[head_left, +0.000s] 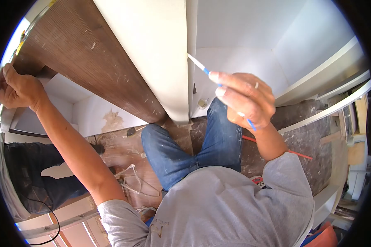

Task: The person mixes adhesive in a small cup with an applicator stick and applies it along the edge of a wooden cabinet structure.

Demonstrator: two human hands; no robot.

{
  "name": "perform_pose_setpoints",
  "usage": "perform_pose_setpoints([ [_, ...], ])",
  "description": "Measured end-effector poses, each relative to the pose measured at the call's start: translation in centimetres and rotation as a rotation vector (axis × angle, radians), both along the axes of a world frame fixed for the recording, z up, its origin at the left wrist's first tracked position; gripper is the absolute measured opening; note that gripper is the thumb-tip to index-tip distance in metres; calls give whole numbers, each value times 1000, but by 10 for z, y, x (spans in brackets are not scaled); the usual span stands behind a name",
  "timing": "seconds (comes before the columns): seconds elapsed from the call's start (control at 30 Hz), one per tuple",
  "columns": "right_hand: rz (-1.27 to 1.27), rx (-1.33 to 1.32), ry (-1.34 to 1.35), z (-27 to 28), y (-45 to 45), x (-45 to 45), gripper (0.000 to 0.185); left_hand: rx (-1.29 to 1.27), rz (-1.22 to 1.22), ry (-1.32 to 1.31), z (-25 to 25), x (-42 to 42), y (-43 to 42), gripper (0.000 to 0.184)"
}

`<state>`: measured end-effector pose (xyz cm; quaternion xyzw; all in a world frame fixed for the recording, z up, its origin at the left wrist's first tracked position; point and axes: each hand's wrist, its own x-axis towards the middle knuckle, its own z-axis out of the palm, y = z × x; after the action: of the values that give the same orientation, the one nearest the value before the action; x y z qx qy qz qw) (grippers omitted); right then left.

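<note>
My right hand is closed round a thin blue-and-white brush. Its pale tip points up and left, close to the edge of the white panel. At the far left my left hand has its fingers curled near the end of a dark brown wood-grain board. A yellow strip shows just above those fingers; whether they grip anything I cannot make out. Pale specks mark the brown board, which runs beside the white panel.
A small round container stands by my knee. A red rod lies on the stained floor at right. At left are another person's dark trousers and a black cable. White strips lie between us.
</note>
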<state>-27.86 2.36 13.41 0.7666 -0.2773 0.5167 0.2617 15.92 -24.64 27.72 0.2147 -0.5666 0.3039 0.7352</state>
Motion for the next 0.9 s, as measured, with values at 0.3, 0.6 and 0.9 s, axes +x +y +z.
perform_pose_setpoints([
  [0.3, -79, 137, -62, -52, 8, 3, 23, 50, -68, 52, -2, -7, 4, 31],
  [0.6, -55, -103, -93, -9, -10, 1, 17, 92, -115, 133, -6, -30, 18, 35],
  [0.9, -18, 66, -91, -22, 5, 2, 26, 128, -136, 133, -7, -27, 20, 35],
])
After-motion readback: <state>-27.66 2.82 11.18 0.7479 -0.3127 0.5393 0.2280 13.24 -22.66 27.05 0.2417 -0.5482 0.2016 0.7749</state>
